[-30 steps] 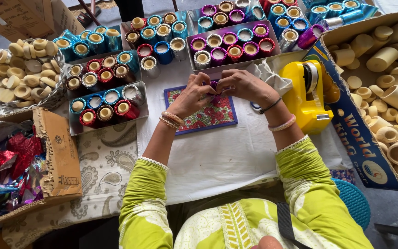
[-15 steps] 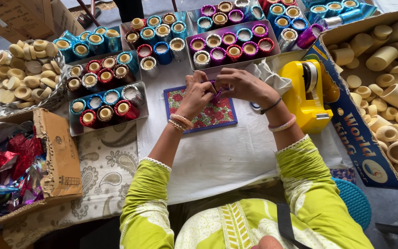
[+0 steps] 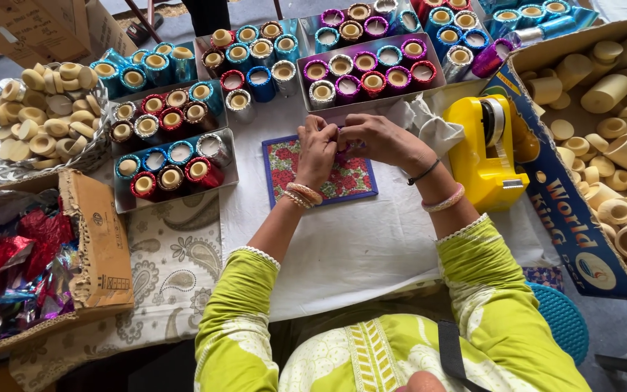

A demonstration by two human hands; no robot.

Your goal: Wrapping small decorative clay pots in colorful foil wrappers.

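Observation:
My left hand (image 3: pixel 316 152) and my right hand (image 3: pixel 379 139) meet over a flowered square mat (image 3: pixel 353 181) with a blue border. Both pinch a small purple foil-wrapped piece (image 3: pixel 342 138) between the fingertips; most of it is hidden by my fingers. Bangles circle both wrists, and the sleeves are lime green. Just beyond my hands stands a grey tray (image 3: pixel 371 101) of foil-wrapped cups in purple, red and silver.
A yellow tape dispenser (image 3: pixel 489 149) stands right of my hands. A cardboard box of plain cream cups (image 3: pixel 618 145) fills the right side. More trays of wrapped cups (image 3: pixel 168 156) lie left, with a glass dish of plain cups (image 3: pixel 38 116) and a box of foil sheets (image 3: pixel 23 268).
My hands stay together over the mat; the fingers have shifted slightly around the small purple piece.

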